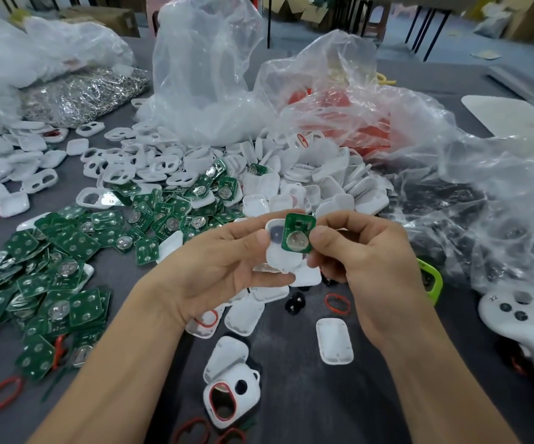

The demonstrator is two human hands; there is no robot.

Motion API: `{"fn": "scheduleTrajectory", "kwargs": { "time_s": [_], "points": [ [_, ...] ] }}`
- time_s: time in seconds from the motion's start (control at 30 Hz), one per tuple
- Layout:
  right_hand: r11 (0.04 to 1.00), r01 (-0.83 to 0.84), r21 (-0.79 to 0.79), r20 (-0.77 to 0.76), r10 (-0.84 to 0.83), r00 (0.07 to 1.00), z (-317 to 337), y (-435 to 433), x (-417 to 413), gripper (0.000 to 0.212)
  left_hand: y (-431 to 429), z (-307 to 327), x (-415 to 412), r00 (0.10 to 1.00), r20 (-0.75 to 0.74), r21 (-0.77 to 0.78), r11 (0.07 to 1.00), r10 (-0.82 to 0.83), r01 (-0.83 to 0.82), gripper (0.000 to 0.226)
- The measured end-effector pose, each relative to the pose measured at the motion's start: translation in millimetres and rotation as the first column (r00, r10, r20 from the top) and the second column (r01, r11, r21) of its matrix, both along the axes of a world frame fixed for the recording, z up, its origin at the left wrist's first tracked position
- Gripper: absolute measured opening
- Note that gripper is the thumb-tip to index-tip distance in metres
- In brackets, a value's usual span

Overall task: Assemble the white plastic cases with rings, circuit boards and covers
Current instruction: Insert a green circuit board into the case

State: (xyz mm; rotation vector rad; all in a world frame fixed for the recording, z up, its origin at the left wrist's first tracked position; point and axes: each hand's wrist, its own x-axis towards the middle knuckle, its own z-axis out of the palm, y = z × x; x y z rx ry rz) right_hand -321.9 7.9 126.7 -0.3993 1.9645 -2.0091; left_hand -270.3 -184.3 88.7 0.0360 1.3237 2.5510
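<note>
Holds one white plastic case (277, 256) in the left hand (227, 274), raised above the near middle of the grey table (387, 395). Thumb curled over the case's upper left edge, fingers curled beneath it. Rounded rectangle, glossy white, hollow side up, with a dark oval window near its top.

Pinches one green circuit board (300, 224) in the right hand (364, 267), thumb tip against the board's right edge, forefinger bent behind its top. Small, nearly square with rounded corners, bearing a round silver coin cell (297, 241) low on its face and a dark part above. Overlaps the case's upper right corner at a tilt; cannot tell whether seated in it.

Counted in the hands: one case, one board.

Counted on the table:
- Too many to number singly, dozens in each lot: a spread of green boards (51, 283) to the left and a heap of white shells (307, 187) behind the hands.
- Between the forearms: one white cover (334, 344) lying alone, and one two-hole case (246, 405) with a red ring (221, 384) seated round its larger opening.
- At least four loose red rings (327, 302) plainly on the cloth: one just below the right hand, two at the bottom edge, one at lower left.
- Near the right wrist: one lime-green frame (433, 283).
- At the right edge: one white controller (528, 318).
- Far left: one bag of silver metal rings (83, 94).
- At the back: crumpled clear plastic bags (204, 75).
</note>
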Motion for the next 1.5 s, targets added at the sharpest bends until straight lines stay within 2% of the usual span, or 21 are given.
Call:
{"fn": "scheduleTrajectory", "kwargs": {
  "time_s": [0.27, 0.4, 0.5, 0.73, 0.87, 1.03, 1.3, 1.5],
  "points": [
    [0.985, 0.069, 0.157, -0.18, -0.04, 0.983, -4.0, -2.7, 6.8, 0.022, 2.3, -2.0, -1.7, 1.0, -0.007, 0.022, 0.999, -0.023, 0.023, 0.065],
    [0.955, 0.15, 0.255, -0.346, -0.055, 0.937, -5.2, -1.2, 7.4, 0.018, 2.2, -3.6, -1.8, 0.999, -0.015, 0.025, 0.999, -0.032, 0.033, 0.057],
    [0.942, 0.176, 0.288, -0.412, -0.044, 0.91, -5.5, 0.5, 7.5, 0.019, 1.1, -4.6, -2.6, 0.999, -0.016, 0.029, 0.999, -0.038, 0.039, 0.057],
    [0.962, 0.195, 0.194, -0.468, -0.084, 0.88, -6.5, 0.7, 8.4, 0.015, 0.7, -5.2, -2.7, 0.999, -0.012, 0.034, 0.998, -0.049, 0.049, 0.056],
    [0.955, 0.159, 0.252, -0.577, 0.016, 0.816, -5.7, 0.7, 9.2, 0.018, 0.1, -4.5, -2.5, 0.999, -0.012, 0.045, 0.998, -0.048, 0.049, 0.058],
    [0.918, 0.21, 0.336, -0.65, 0.065, 0.757, -7.5, 1.2, 7.4, 0.021, -0.6, -2.4, -2.7, 0.997, -0.018, 0.038, 0.997, -0.068, 0.069, 0.059],
    [0.914, 0.271, 0.303, -0.761, 0.06, 0.646, -11.0, -1.1, 10.0, 0.015, -0.1, -3.0, -3.5, 0.998, -0.024, 0.027, 0.998, -0.06, 0.06, 0.057],
    [0.928, 0.257, 0.271, -0.761, 0.043, 0.647, -6.6, 2.7, 9.7, 0.013, -1.4, -3.1, -3.3, 0.998, -0.018, 0.056, 0.996, -0.064, 0.064, 0.06]
  ]
}}
